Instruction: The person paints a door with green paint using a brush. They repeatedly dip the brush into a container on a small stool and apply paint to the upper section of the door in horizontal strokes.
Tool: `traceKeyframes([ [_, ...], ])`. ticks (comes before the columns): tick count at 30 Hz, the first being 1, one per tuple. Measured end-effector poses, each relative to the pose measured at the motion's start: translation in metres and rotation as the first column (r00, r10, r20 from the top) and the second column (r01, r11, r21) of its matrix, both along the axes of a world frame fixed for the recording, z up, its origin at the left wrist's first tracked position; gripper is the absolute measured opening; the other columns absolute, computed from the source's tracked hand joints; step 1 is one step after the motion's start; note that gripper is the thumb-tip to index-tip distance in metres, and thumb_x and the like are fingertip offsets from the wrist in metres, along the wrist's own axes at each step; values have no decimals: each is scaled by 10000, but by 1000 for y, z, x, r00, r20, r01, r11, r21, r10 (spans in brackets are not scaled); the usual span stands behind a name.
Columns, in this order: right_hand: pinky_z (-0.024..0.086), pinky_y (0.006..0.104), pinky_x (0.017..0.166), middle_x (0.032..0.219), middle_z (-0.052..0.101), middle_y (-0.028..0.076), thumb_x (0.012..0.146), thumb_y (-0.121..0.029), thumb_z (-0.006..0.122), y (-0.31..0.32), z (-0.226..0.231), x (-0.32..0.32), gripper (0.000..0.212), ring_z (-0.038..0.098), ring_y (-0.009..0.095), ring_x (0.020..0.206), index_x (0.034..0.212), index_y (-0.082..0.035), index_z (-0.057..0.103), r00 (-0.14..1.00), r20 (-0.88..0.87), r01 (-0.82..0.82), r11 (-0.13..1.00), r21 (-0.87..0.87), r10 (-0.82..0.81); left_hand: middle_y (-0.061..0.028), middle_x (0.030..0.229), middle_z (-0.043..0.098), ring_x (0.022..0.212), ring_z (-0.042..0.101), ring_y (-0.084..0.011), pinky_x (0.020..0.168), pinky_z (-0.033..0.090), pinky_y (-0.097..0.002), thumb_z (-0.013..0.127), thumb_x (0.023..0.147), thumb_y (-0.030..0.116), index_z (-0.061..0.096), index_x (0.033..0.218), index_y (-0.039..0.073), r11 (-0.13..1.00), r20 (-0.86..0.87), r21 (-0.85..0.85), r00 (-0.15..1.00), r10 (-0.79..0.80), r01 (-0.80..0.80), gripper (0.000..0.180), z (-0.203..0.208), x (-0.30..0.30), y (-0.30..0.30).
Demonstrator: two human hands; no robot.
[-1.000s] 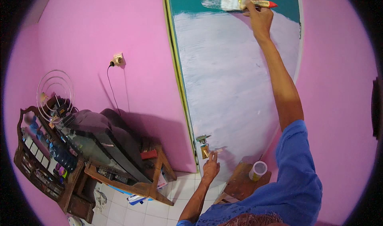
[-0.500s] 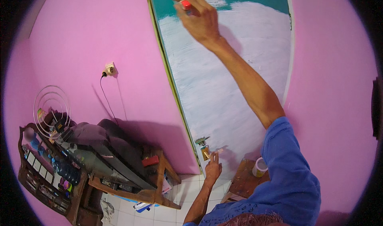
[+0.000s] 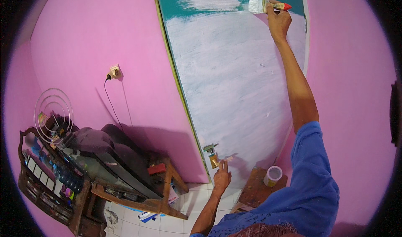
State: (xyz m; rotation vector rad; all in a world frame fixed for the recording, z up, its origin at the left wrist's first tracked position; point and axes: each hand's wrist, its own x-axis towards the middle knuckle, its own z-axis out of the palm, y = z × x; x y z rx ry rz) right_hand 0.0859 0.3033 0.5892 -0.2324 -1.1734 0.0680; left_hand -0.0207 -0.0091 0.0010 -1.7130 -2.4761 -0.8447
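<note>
My right hand (image 3: pixel 279 22) grips a wide paintbrush (image 3: pixel 272 5) high on the door. Its white-loaded bristles point left against the green, and its red-tipped handle sticks out to the right. The door (image 3: pixel 234 78) is mostly coated in streaky white, with dark green showing at the top around a fresh white stroke (image 3: pixel 211 1). Low on the door, my left hand (image 3: pixel 222 181) reaches up with fingers stretched out at the door handle (image 3: pixel 214 158). Whether the fingertips press on its lever is too small to tell.
A white paint tub (image 3: pixel 273 176) stands on a wooden stool (image 3: pixel 255 189) at my right. To the left, an old bulky television (image 3: pixel 113 161) rests on a wooden stand (image 3: pixel 167 205) beside a mirrored cabinet (image 3: pixel 39 182). A plug and cord hang from a wall socket (image 3: pixel 114 71).
My right hand has swept the brush rightward across the top of the door, and a longer white stroke shows on the green. My left hand stays by the handle.
</note>
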Motion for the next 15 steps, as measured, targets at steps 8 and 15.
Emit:
traceKeyframes([
  [8, 579, 287, 719, 1029, 711, 28, 924, -179, 750, -122, -2, -83, 202, 736, 185, 812, 1124, -191, 776, 995, 91, 2, 927, 376, -39, -235, 1554, 368, 1019, 694, -401, 822, 605, -454, 695, 918, 173, 322, 1537, -21, 1000, -3, 17, 1000, -19, 19, 749, 3, 2, -5],
  [15, 540, 298, 680, 913, 731, 89, 916, -62, 711, -225, 2, -129, 92, 682, 169, 785, 998, -21, 717, 916, 167, -400, 820, 409, 364, -204, 1549, 379, 996, 699, -393, 793, 606, -467, 704, 906, 176, 359, 1526, 5, 998, 17, 63, 1000, -1, 0, 729, 0, 0, -6],
])
